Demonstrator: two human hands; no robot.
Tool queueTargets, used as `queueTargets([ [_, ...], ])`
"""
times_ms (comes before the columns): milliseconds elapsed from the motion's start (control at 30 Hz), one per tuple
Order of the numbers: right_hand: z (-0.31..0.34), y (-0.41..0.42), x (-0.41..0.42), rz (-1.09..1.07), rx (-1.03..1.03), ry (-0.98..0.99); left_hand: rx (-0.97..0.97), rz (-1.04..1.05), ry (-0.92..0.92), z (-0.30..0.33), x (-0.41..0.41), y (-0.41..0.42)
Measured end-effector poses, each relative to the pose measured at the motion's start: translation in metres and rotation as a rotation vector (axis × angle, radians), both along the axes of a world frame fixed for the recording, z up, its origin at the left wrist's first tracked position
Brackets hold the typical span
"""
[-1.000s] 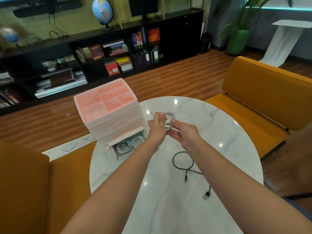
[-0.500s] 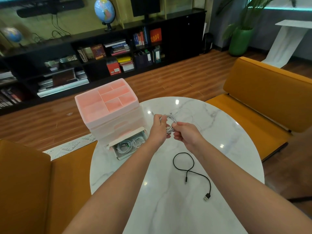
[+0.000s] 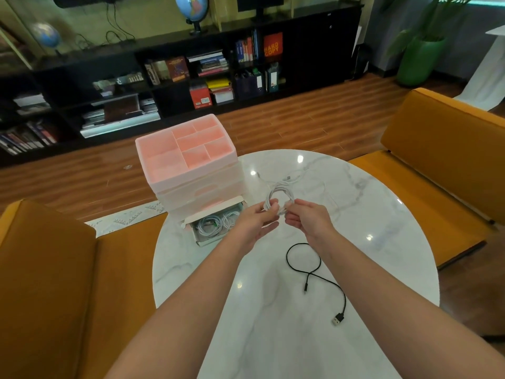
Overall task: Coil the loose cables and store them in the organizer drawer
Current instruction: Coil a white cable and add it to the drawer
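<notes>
At about ten o'clock on the round marble table (image 3: 369, 203) stands the pink organizer (image 3: 188, 162), its top tray split into compartments and its bottom drawer (image 3: 211, 224) pulled out toward the person, with coiled white cables (image 3: 216, 224) already lying inside. Just right of the drawer, near the table's centre, the left hand (image 3: 255, 222) is raised above the tabletop, thumb and forefinger pinching the left side of a white cable coil (image 3: 278, 199) while the other fingers stretch out loosely below. The coil stands upright between the two hands, and its free end trails away toward twelve o'clock, lying across the marble. The right hand (image 3: 307, 221) meets the coil from the other side, its fingertips pinching the right edge of the loops; how the remaining fingers curl cannot be told. Below that hand, toward five o'clock, a black cable (image 3: 318, 272) lies loose on the table in an open loop, its USB plug (image 3: 338, 320) resting near the table's edge.
</notes>
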State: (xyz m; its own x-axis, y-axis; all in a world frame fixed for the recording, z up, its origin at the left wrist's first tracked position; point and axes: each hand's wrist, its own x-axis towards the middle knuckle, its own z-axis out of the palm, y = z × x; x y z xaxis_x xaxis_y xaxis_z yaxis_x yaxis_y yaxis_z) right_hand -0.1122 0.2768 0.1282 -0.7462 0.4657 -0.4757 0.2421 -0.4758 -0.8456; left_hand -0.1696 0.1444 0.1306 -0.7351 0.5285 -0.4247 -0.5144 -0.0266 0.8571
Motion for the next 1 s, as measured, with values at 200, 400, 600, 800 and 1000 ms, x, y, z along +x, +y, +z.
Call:
queueTargets([
  [200,-0.006,-0.014,-0.007,0.126,-0.121,0.007,-0.004,0.173,0.030,-0.023,-0.006,-0.012],
  [400,-0.028,-0.044,-0.023,0.266,0.032,-0.111,-0.199,0.348,0.033,-0.048,-0.011,-0.034],
  [600,-0.055,-0.071,-0.046,0.235,0.256,-0.172,-0.282,0.471,-0.023,-0.062,-0.025,-0.057],
  [800,-0.071,-0.081,-0.079,0.282,0.605,-0.241,-0.313,0.521,-0.025,-0.079,-0.042,-0.065],
  [1000,-0.091,-0.080,-0.102,0.334,0.660,-0.258,-0.466,0.475,0.082,-0.095,-0.070,-0.062],
])
